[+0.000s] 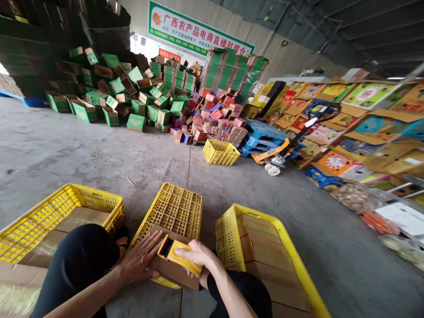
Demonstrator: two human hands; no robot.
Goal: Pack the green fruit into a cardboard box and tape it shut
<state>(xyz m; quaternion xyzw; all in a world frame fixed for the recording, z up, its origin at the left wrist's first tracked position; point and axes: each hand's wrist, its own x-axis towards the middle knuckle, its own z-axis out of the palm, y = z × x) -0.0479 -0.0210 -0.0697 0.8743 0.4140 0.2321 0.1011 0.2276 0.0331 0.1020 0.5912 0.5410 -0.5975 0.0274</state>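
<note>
In front of my knees a brown cardboard box (pixel 167 270) lies on an upturned yellow plastic crate (pixel 177 210). My left hand (pixel 141 258) rests flat on the left part of the box, fingers stretched out. Wrapped in my right hand (pixel 198 256) is a yellow packing tape dispenser (pixel 175 252), its dark front end toward my left fingers, over the top of the box. Whether tape is stuck to the cardboard there, I cannot tell. My right fingers are partly hidden by the dispenser.
A yellow crate (pixel 96 193) with cardboard boxes stands at left, another crate (pixel 228 238) with boxes at right. Farther off are a yellow crate (pixel 221 153), a pallet jack (pixel 278 152), blue pallets (pixel 261 132), green boxes (pixel 135 122) heaped up, and stacked fruit cartons (pixel 338 163).
</note>
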